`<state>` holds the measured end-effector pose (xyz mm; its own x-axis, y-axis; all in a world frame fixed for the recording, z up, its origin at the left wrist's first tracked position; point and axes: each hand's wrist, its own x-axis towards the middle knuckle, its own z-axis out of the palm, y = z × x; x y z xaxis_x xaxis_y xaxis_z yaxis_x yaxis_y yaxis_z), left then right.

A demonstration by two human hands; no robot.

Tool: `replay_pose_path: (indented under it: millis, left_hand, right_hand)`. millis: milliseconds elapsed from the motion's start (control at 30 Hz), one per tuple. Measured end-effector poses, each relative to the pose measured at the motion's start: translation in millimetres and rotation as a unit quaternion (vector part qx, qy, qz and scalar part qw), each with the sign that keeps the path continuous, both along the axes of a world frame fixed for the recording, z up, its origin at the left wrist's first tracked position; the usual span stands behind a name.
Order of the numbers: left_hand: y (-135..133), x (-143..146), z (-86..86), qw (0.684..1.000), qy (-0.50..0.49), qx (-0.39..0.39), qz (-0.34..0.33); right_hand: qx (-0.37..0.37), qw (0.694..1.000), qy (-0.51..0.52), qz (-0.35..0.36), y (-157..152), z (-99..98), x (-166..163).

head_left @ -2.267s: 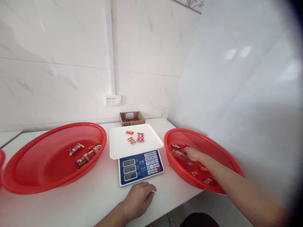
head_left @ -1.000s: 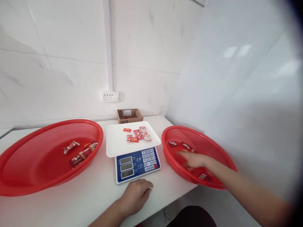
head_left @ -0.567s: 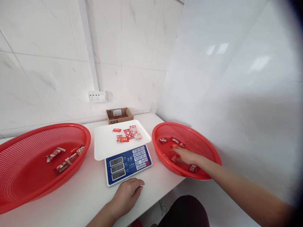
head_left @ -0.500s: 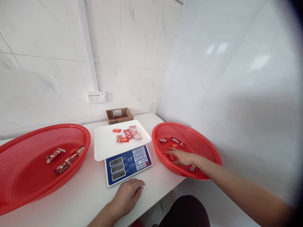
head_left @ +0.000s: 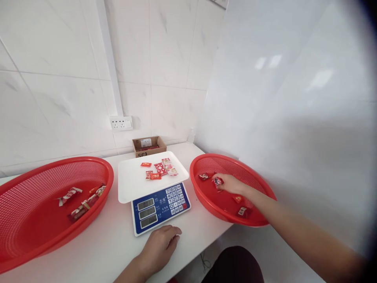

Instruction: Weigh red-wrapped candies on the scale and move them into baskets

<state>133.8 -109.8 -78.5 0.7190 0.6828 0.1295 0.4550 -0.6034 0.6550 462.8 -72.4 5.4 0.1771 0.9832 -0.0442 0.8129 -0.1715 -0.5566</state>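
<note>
My right hand [head_left: 231, 183] is inside the right red plastic basket [head_left: 203, 202], fingers closed on a small red wrapped snack [head_left: 217, 181] with a dark character on white. Other wrapped pieces lie in that basket, among them a dark red one [head_left: 204, 177] and one with a white label [head_left: 242, 211]. My left hand [head_left: 161, 244] rests on the white table, loosely curled, just in front of the digital scale [head_left: 160, 206]. Nothing shows in its fingers. On the scale's white tray [head_left: 132, 177] are several red packets [head_left: 156, 176] and a pink-and-white packet [head_left: 170, 167].
A larger red basket [head_left: 32, 239] with several wrapped bars [head_left: 88, 202] stands at the left. Behind the scale is a small open cardboard box [head_left: 149, 147]. A socket [head_left: 121, 123] is on the tiled wall, and a pale panel [head_left: 288, 118] rises behind the right basket.
My right hand has moved deeper into the right basket and now grips a red packet, uncovering an orange-red piece near the wrist. My left hand stays put; the view tilts slightly.
</note>
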Motion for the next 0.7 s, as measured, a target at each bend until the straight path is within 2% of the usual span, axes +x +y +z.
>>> replay_pose_path:
  millis: [100, 200, 300, 400, 467, 600, 700]
  left_hand:
    - [-2.9, 0.6, 0.2, 1.000, 0.002, 0.001, -0.001]
    - [-6.2, 0.7, 0.3, 1.000, 0.003, 0.005, -0.010]
    - [-6.4, -0.5, 0.0, 1.000, 0.003, 0.010, -0.009]
    - [-4.7, -2.8, 0.3, 1.000, 0.004, 0.015, -0.003]
    - [-3.9, -4.1, 0.7, 1.000, 0.004, 0.018, 0.001]
    - [-3.9, -5.0, 0.9, 1.000, 0.001, 0.028, 0.002]
    - [-4.5, -4.5, 0.1, 0.999, 0.004, 0.036, -0.001]
  right_hand:
    - [0.025, 0.999, 0.027, -0.009, 7.4, 14.9, -4.8]
    - [0.061, 0.995, 0.073, -0.021, 19.5, 26.3, -29.7]
    - [0.060, 0.992, 0.105, 0.042, 35.8, 32.5, -69.0]
    - [0.065, 0.987, 0.075, 0.123, 54.9, 33.7, -108.9]
    - [0.070, 0.985, 0.061, 0.144, 67.9, 32.6, -128.6]
    - [0.098, 0.988, 0.027, 0.120, 85.9, 30.4, -145.0]
    - [0.119, 0.987, 0.013, 0.106, 83.2, 35.5, -145.2]
